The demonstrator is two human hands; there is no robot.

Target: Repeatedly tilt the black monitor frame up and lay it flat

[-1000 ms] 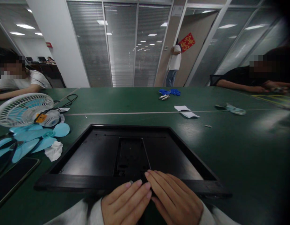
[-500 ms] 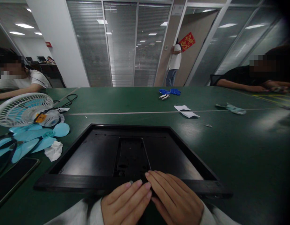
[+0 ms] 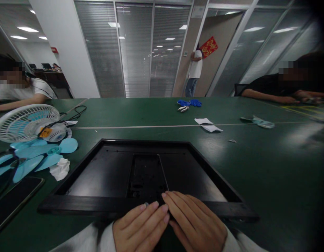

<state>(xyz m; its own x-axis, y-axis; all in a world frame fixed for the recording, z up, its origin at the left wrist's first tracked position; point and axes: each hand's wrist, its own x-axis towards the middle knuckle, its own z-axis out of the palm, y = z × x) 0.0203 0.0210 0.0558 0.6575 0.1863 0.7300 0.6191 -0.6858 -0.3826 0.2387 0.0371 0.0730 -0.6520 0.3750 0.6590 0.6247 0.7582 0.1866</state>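
Note:
A black panel with a raised rim (image 3: 80,204), looking like the back of a monitor, lies flat before me. A recessed rectangular bay (image 3: 146,171) is at its middle. My left hand (image 3: 141,225) and my right hand (image 3: 194,220) meet over the middle of its near edge, fingertips almost touching. On both, the fingers are pressed together and bent downward. A tiny grey tip (image 3: 146,204) shows by the left index finger. Whatever lies beneath the fingers is hidden, and so are most of the thumbs.
A white fan (image 3: 28,122), light-blue fan blades (image 3: 53,150), crumpled tissue (image 3: 60,169) and a phone (image 3: 17,203) lie left. Blue gloves (image 3: 189,103), paper pieces (image 3: 207,125) and a face mask (image 3: 263,121) lie farther back on the green table (image 3: 130,112). People sit at both sides; another stands by the door.

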